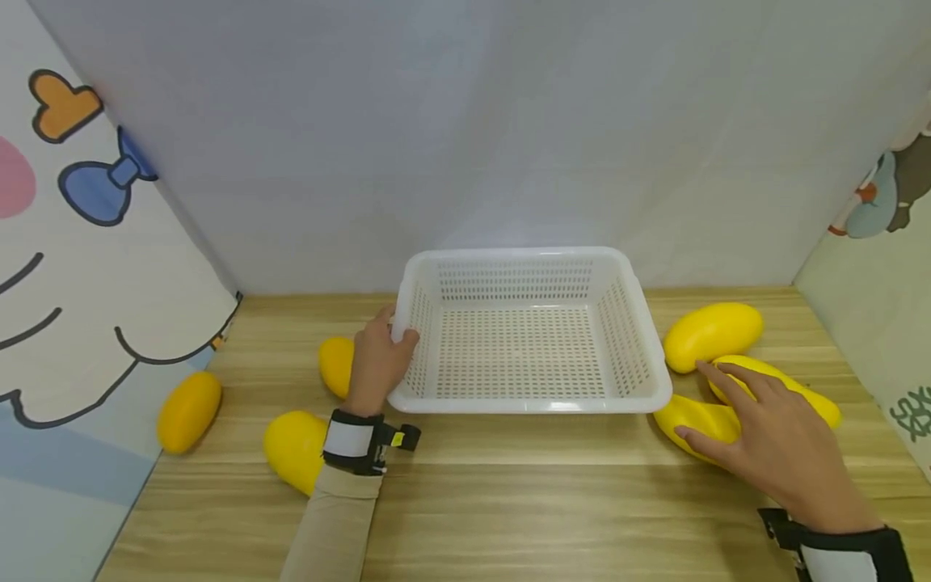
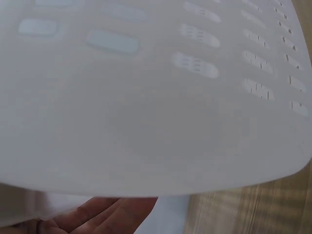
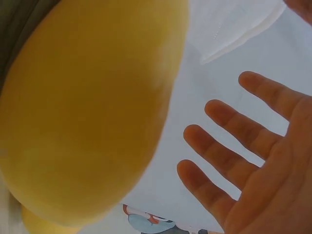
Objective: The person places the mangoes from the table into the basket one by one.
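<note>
A white plastic basket (image 1: pixel 520 402) with slotted walls stands in the middle against the back wall, nothing in it. My left hand (image 1: pixel 380 364) grips its left rim, the thumb over the edge; in the left wrist view the basket's wall (image 2: pixel 161 131) hides most of the fingers. On the right, my right hand (image 1: pixel 781 440) hovers with spread fingers over two yellow mangoes, the nearer mango (image 1: pixel 694 424) and the one partly behind the fingers (image 1: pixel 807 396). The right wrist view shows a gap between the fingers (image 3: pixel 234 124) and a large yellow mango (image 3: pixel 92 112).
Another mango (image 1: pixel 716 333) lies behind those at the right. On the left are a mango (image 1: pixel 189 412) by the printed side wall, a mango (image 1: pixel 292 449) beside my left forearm, and a mango (image 1: pixel 336 365) partly hidden by my left hand. A grey wall (image 1: pixel 509 145) closes the back.
</note>
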Motion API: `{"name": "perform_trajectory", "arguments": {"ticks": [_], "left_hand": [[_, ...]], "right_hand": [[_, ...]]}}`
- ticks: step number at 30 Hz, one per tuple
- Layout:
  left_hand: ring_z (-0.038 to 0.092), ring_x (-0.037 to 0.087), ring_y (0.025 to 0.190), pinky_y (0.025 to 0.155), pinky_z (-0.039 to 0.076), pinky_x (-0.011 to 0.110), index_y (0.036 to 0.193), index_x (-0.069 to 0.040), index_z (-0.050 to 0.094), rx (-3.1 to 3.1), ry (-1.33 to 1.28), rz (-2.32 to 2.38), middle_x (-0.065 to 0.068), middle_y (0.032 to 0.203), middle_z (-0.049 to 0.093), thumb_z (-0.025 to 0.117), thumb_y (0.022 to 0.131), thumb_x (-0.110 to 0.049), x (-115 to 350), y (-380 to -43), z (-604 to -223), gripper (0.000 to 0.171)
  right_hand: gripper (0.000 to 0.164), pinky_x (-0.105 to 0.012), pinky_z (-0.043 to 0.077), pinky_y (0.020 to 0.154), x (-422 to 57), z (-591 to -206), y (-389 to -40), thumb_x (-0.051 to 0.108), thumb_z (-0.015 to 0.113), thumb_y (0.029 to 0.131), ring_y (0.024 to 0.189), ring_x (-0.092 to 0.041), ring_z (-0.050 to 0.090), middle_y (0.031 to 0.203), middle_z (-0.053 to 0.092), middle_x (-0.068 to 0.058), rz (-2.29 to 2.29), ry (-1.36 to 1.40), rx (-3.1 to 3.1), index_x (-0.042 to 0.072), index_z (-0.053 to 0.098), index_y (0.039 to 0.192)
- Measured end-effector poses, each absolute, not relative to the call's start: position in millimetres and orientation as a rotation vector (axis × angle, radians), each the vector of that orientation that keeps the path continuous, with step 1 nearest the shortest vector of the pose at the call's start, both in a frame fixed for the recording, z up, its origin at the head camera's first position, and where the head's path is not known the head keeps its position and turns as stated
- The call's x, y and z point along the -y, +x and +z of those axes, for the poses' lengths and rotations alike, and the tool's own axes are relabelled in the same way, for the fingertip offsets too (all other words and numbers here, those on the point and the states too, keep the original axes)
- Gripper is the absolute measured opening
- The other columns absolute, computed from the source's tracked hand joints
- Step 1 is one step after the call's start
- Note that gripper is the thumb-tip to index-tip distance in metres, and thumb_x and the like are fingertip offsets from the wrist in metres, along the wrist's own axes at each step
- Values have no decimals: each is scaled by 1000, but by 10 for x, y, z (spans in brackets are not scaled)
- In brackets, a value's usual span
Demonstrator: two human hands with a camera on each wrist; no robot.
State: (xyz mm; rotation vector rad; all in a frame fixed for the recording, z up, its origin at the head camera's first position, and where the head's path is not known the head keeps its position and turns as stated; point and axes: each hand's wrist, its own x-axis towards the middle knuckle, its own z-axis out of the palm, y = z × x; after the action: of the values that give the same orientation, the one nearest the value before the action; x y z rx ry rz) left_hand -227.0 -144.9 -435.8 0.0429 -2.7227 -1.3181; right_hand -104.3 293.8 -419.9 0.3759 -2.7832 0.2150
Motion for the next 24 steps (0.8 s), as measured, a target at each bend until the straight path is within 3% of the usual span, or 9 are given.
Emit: {"name": "perform_trajectory", "arguments": {"ticks": [10, 17, 24], "left_hand": [[63, 18, 65, 49, 50, 29, 136, -7, 43, 2726, 45, -1307, 13, 89, 65, 55, 90, -19, 1444, -2271, -4363, 49], [63, 17, 65, 49, 51, 28, 136, -7, 43, 2727, 45, -1304, 13, 90, 65, 55, 90, -19, 1449, -2278, -4370, 49], [63, 17, 65, 49, 50, 28, 136, -6, 42, 2726, 32, -1301, 13, 90, 65, 55, 90, -20, 1449, -2279, -4364, 49]], "right_hand": [[87, -59, 39, 86, -2975, -4327, -1076, 73, 58, 71, 110, -40, 45, 126, 48, -19, 274, 357, 2990, 9, 49, 131], [83, -56, 42, 82, -2978, -4401, -1097, 69, 63, 70, 102, -37, 50, 118, 53, -20, 237, 376, 2982, 10, 52, 128], [84, -55, 44, 78, -2995, -4421, -1109, 75, 54, 72, 97, -36, 52, 113, 55, -21, 198, 352, 3024, 12, 52, 128]]}}
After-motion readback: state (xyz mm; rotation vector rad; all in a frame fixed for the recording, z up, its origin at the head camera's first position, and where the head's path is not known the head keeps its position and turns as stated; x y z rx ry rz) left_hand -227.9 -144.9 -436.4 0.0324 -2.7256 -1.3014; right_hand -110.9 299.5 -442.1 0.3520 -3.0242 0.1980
